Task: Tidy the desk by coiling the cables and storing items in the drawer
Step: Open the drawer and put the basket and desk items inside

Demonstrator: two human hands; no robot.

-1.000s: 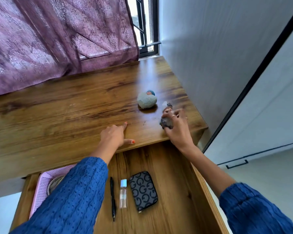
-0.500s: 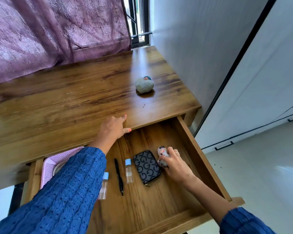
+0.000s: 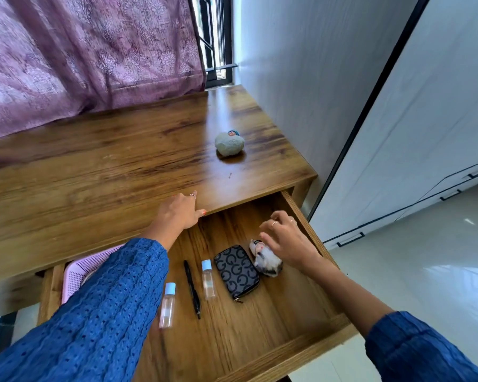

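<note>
The wooden drawer [image 3: 293, 351] stands pulled out under the desk top [image 3: 100, 172]. A small furry white and grey keychain toy [image 3: 265, 259] lies on the drawer floor beside a dark patterned wallet [image 3: 236, 271]. My right hand [image 3: 286, 239] hovers just over the toy, fingers spread, holding nothing. My left hand [image 3: 180, 213] rests on the desk's front edge, fingers curled over it. A grey round plush [image 3: 229, 143] sits on the desk top at the right.
In the drawer also lie a black pen [image 3: 192, 289], two small clear bottles with blue caps [image 3: 208, 279] [image 3: 167, 306], and a pink mesh basket [image 3: 79, 274] at the left. A white wall and cabinet stand to the right, a purple curtain behind.
My right hand carried the furry toy from the desk top into the drawer, set it down beside the wallet and opened, lifting off it. The left hand stayed on the desk edge.
</note>
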